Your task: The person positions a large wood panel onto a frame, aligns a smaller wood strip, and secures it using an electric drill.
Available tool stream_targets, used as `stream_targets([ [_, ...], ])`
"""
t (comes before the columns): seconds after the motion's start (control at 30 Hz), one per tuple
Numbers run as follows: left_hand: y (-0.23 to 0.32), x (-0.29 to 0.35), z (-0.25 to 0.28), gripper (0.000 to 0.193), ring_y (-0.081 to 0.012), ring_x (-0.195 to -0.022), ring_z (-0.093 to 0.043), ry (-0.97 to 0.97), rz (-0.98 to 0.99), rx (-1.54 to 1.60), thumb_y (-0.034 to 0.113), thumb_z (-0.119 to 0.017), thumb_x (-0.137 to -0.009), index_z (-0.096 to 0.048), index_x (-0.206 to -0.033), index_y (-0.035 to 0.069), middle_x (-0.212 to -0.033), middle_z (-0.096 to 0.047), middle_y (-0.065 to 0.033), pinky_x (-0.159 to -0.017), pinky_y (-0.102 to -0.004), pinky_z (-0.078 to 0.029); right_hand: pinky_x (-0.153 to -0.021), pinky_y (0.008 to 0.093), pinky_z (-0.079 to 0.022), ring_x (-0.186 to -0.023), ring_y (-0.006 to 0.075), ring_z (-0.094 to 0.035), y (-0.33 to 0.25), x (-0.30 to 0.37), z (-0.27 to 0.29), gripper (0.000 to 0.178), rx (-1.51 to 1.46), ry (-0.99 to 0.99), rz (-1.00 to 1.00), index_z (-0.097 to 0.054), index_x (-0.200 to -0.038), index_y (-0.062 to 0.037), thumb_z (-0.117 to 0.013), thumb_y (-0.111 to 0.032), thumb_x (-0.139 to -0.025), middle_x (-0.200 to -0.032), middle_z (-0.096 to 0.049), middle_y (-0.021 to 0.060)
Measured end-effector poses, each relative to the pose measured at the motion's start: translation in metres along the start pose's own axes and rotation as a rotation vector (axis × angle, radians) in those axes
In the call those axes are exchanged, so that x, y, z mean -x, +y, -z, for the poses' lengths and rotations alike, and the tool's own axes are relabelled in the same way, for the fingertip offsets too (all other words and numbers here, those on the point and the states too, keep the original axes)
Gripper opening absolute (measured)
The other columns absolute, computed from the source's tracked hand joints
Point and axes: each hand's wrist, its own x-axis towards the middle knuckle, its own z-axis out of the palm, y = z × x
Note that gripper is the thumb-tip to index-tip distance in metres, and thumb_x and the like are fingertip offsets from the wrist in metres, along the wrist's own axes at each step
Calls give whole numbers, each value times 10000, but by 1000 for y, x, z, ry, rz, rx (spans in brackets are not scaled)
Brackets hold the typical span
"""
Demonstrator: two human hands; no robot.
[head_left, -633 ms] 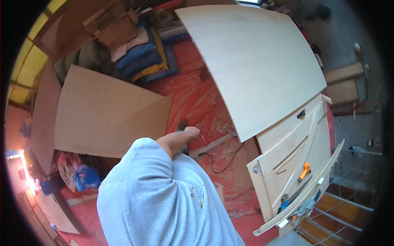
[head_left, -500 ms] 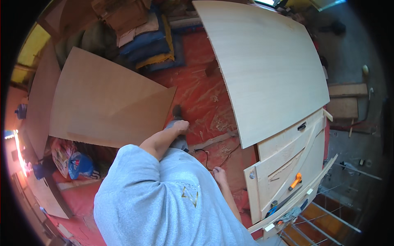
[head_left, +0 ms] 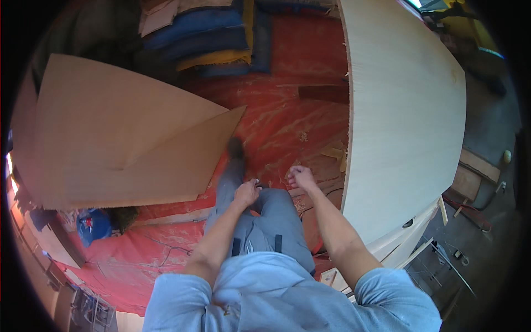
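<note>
My left hand [head_left: 248, 193] is closed in front of my left thigh. What its fingers hold, if anything, is too small to name. Out past my right knee is my right hand [head_left: 301, 177], its fingers curled in; I cannot make out anything in them. Neither hand touches the sheets on either side. Right of my right hand stands a large pale plywood sheet [head_left: 404, 110] with a rough, splintered edge. To the left lies a brown board [head_left: 121, 138] with a pointed corner near my foot.
Red sheeting [head_left: 149, 254] strewn with shavings covers the floor. Blue and yellow folded padding [head_left: 210, 33] is piled at the back. A blue bag [head_left: 94, 226] sits by the brown board. Wooden blocks [head_left: 467, 182] lie at the far right, and a cable [head_left: 166, 249] crosses the sheeting.
My view has swung, and the plywood now appears farther right. My right hand has come up and forward from beside my body. The wooden door panel is mostly out of sight.
</note>
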Motion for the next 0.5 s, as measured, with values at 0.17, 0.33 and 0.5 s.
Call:
stream_targets([
  [0.17, 20, -81, -15, 454, -398, -1123, -721, -42, 28, 281, 340, -651, -1020, -653, -1388, 75, -1135, -771, -198, -985, -502, -548, -649, 367, -620, -752, 190, -707, -55, -217, 13, 297, 26, 38, -21, -669, -1265, -48, -590, -271, -1085, -955, -732, 68],
  [0.33, -43, -152, -44, 472, -385, -1081, -740, 13, 227, 342, 358, -658, -1027, -648, -1391, 59, -1086, -775, -209, -936, -485, -565, -700, 459, -615, -824, 278, -736, -103, -447, -15, 345, 76, 33, 3, -721, -1177, -1, -543, -284, -1092, -990, -748, 118],
  [0.5, 24, -195, 9, 462, -357, -1063, -754, 62, 46, 568, 330, -683, -1041, -635, -1376, 16, -1082, -775, -189, -899, -459, -584, -977, 534, -561, -1147, 400, -722, -146, -654, 31, 529, 354, 580, 283, -720, -1189, 18, -562, -473, -1071, -1281, -736, 234],
])
